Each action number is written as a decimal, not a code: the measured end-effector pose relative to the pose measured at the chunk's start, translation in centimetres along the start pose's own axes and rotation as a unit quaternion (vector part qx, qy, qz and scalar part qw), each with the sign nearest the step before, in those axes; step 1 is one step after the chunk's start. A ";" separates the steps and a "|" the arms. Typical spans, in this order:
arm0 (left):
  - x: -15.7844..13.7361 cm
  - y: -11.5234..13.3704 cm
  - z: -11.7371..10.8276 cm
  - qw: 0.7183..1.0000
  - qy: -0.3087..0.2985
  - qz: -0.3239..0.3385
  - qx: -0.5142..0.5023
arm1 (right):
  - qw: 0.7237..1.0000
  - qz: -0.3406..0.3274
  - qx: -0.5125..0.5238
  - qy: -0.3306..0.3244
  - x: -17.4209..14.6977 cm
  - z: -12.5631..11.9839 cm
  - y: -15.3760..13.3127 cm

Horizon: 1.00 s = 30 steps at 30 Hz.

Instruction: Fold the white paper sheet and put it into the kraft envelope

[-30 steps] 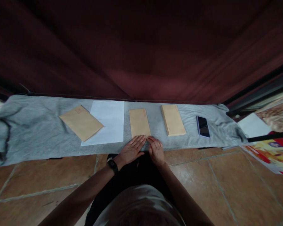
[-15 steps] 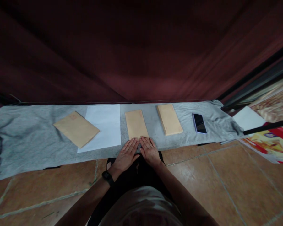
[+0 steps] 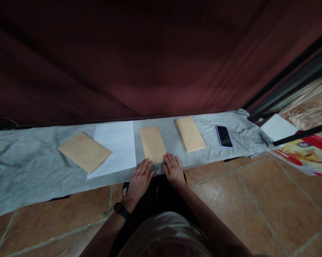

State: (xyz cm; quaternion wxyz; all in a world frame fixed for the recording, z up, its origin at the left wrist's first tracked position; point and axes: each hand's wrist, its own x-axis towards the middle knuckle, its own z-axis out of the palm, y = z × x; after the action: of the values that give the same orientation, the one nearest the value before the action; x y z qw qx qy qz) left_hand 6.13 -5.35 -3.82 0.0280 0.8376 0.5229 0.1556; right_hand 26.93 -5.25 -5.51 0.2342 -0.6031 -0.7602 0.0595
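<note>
A brown paper envelope (image 3: 152,142) lies flat on the grey cloth in front of me. My left hand (image 3: 140,178) rests at its near left corner, fingers stretched out flat. At the near right corner lies my right hand (image 3: 173,170), its fingers also extended and pressing down. Neither hand grips anything. A stack of brown envelopes (image 3: 191,135) sits to the right. On the left, more brown envelope paper (image 3: 84,151) lies slanted, partly over a white sheet of paper (image 3: 120,146).
The grey cloth (image 3: 37,175) covers a long, narrow surface. A phone (image 3: 224,136) lies on its right part. A dark red curtain (image 3: 150,71) hangs along the back. Beyond the right end are a white sheet (image 3: 278,127) and a colourful box (image 3: 308,153).
My hands have moved apart along the envelope's near edge, the left one to the left and the right one to the right. The camera view has tilted slightly.
</note>
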 end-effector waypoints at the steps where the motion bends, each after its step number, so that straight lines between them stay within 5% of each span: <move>1: 0.3 -0.1 -0.1 1.000 -0.005 -0.009 -0.003 | 1.000 0.008 0.005 0.004 0.1 0.1 0.0; 21: 2.0 -1.2 -0.1 0.998 -0.031 0.001 0.045 | 0.998 0.005 0.062 -0.015 0.7 -0.4 0.4; 30: 2.1 -1.2 0.7 1.000 0.021 0.005 -0.003 | 0.998 -0.023 0.054 -0.007 3.5 -0.4 -0.8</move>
State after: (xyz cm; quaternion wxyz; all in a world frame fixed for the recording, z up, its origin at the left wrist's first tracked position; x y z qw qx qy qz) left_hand 6.13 -2.90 -4.25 0.0186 0.8369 0.5184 0.1748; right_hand 25.88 -2.26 -3.85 0.2620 -0.5719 -0.7710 0.0993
